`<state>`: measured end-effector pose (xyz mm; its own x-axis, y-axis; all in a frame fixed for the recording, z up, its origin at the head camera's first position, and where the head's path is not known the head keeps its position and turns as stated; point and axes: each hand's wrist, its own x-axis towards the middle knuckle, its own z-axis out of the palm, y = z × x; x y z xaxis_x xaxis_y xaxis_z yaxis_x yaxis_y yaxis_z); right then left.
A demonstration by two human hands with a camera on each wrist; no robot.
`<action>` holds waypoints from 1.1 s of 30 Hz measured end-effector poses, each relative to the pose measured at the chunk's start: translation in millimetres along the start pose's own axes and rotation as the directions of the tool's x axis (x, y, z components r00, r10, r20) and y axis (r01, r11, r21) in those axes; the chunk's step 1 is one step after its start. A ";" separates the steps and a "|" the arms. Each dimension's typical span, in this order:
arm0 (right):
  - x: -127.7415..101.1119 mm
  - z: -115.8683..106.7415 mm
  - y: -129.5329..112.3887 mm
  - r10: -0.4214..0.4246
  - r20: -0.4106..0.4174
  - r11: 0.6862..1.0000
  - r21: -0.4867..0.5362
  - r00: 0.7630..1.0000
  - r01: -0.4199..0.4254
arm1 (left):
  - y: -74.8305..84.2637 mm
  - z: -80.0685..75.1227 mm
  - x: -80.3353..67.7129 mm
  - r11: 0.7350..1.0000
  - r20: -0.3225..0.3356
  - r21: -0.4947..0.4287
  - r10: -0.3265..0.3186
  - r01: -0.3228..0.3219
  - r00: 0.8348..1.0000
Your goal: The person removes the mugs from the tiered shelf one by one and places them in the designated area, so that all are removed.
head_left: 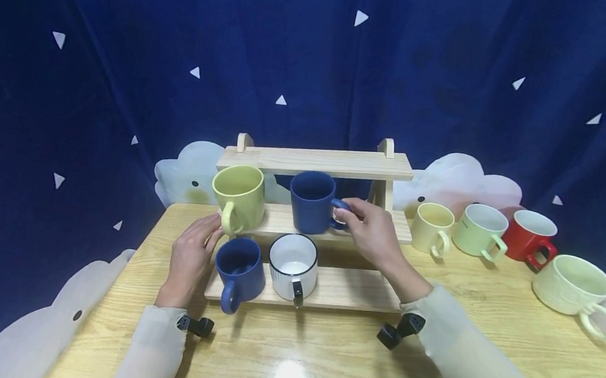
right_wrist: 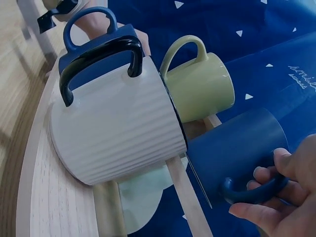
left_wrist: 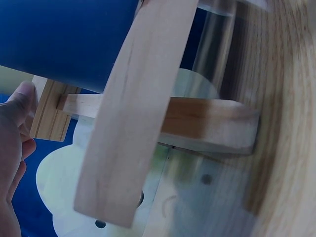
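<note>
My right hand [head_left: 372, 227] grips the handle of a blue mug [head_left: 311, 201] over the middle plank of a wooden shelf rack [head_left: 316, 161]; in the right wrist view, fingers and thumb curl round that handle. At the rack's left side, my left hand [head_left: 193, 257] holds the end of the middle plank [left_wrist: 52, 111], with the thumb against it. A yellow-green mug [head_left: 243, 199] stands there, beside the left fingertips. On the lower plank are a second blue mug [head_left: 240, 273] and a white ribbed mug [right_wrist: 118, 118] with black rim and handle.
To the rack's right stand a pale yellow mug [head_left: 430, 231], a light green mug [head_left: 478, 232], a red mug [head_left: 526, 239] and a wide cream cup [head_left: 570, 287]. All are on the wooden table [head_left: 332, 357]. A dark blue curtain [head_left: 303, 46] hangs behind.
</note>
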<state>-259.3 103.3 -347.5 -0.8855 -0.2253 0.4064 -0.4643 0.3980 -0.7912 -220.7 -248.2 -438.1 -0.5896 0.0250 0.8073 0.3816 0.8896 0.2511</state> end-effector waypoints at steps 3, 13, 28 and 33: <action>-3.1 -4.8 1.5 -0.010 -0.015 1.000 0.012 1.000 0.010 | 0.0 0.3 -0.2 1.000 -0.001 0.000 0.001 -0.001 1.000; -20.0 -25.3 5.7 0.005 -0.053 1.000 0.011 0.999 -0.004 | -0.9 0.0 -1.7 1.000 -0.013 -0.009 0.009 -0.010 1.000; -48.8 -56.8 15.1 0.029 -0.125 0.991 0.131 0.992 -0.013 | -2.1 -0.2 -8.8 1.000 0.001 -0.015 -0.001 0.001 1.000; -54.0 -73.0 21.4 0.036 -0.175 0.995 0.098 0.984 -0.019 | -0.6 1.7 -2.8 1.000 0.004 -0.017 0.000 0.000 1.000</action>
<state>-222.6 189.0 -353.0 -0.8910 -0.0512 0.4511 -0.4432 0.3132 -0.8399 -220.4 -248.1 -441.4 -0.5924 0.0267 0.8052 0.3937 0.8816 0.2604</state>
